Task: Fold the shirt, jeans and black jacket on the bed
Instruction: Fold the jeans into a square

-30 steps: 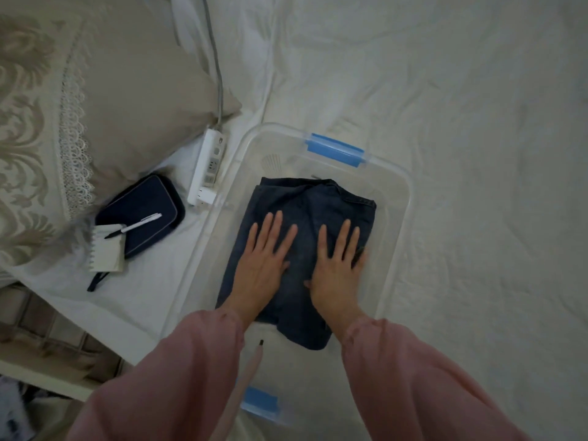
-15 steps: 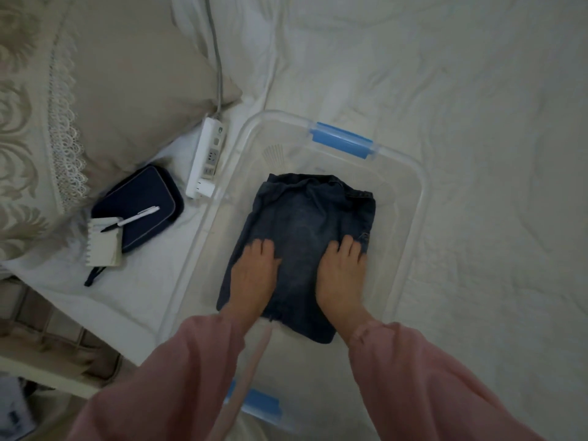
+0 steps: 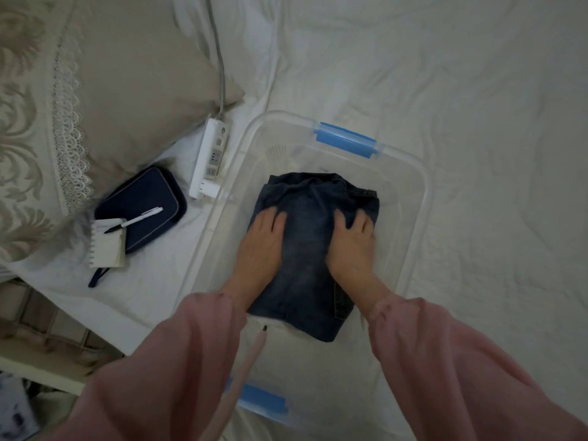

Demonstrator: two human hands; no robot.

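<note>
Well to the left of the left hand, a beige pillow (image 3: 133,90) lies on the bed (image 3: 493,154). Below it, a spiral notepad (image 3: 106,246) and a pen (image 3: 136,219) rest on a navy zip pouch (image 3: 149,198). A white power strip (image 3: 210,160) lies between the pouch and the left hand, just outside the wall of a clear plastic storage bin (image 3: 423,192).

The left hand (image 3: 265,240) rests on the left half of the folded jeans (image 3: 305,256). Its fingers are curled down into the denim and grip it.

The jeans lie folded inside the bin, on its floor, under both hands.

The right hand (image 3: 350,243) rests on the right half of the jeans, near their upper right corner. Its fingers are curled and bunch the denim between them.

A blue latch (image 3: 345,144) sits on the bin rim beyond the fingertips of both hands.
</note>
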